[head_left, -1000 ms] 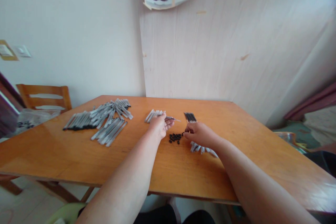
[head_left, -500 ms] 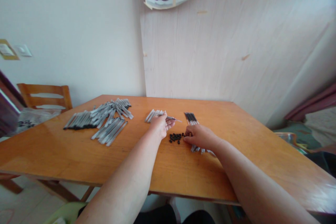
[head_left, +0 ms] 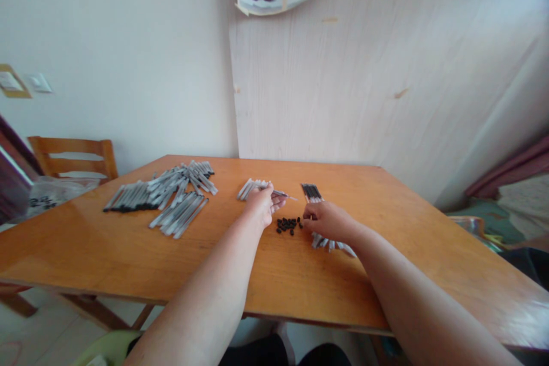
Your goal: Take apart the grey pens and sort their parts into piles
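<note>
My left hand (head_left: 262, 206) is closed on a slim pen refill (head_left: 283, 194), whose thin pale tip points right. Just right of it, my right hand (head_left: 328, 221) has thumb and fingers pinched together; whatever sits between the fingertips is too small to make out. Small black plugs (head_left: 286, 224) lie loose on the table between the hands, a couple of them right by my right fingertips. Behind my left hand is a row of clear pen barrels (head_left: 246, 189). Dark-filled refills (head_left: 311, 191) lie beyond my right hand, and more clear tubes (head_left: 332, 244) stick out beneath it.
On the left of the wooden table (head_left: 240, 274) lie piles of clear pen barrels (head_left: 178, 214), some with black ends. A chair (head_left: 77, 157) stands past the left edge, with a plastic bag (head_left: 60, 194) on it. A wall rises behind the table.
My right hand has lifted slightly up and away from the black plugs, uncovering more of the tubes below it. My left hand and its refill have stayed almost still.
</note>
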A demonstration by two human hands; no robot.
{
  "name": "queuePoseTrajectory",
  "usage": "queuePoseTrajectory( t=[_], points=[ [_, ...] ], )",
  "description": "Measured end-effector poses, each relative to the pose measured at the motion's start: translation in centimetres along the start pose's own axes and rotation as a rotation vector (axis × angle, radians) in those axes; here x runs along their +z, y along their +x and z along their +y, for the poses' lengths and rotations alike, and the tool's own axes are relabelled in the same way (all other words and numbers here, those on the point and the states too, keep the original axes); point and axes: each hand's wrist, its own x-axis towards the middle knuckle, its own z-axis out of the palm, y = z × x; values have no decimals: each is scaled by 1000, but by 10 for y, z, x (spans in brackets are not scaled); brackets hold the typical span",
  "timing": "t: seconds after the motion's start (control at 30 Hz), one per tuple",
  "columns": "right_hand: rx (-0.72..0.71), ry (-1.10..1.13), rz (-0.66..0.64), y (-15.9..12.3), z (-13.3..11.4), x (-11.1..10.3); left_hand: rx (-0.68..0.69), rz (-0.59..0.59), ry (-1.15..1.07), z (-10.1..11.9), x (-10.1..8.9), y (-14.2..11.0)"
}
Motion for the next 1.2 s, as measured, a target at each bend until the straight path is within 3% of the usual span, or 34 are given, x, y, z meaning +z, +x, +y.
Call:
queuePoseTrajectory(
  t=[0.23,0.57,0.9,1.07,1.2],
  points=[
    [33,115,235,1,-7,-2,24,-17,10,-1,3,-3],
    [-17,216,303,4,-6,3,41,-60,22,-1,7,-10],
    [48,280,365,2,16,-23,158,179,-132,20,-9,5],
    [233,171,481,6,35,-22,155,203,-128,24,-13,5],
    [400,-56,448,7,41,-16,146,204,-66,22,-14,8]
  ],
)
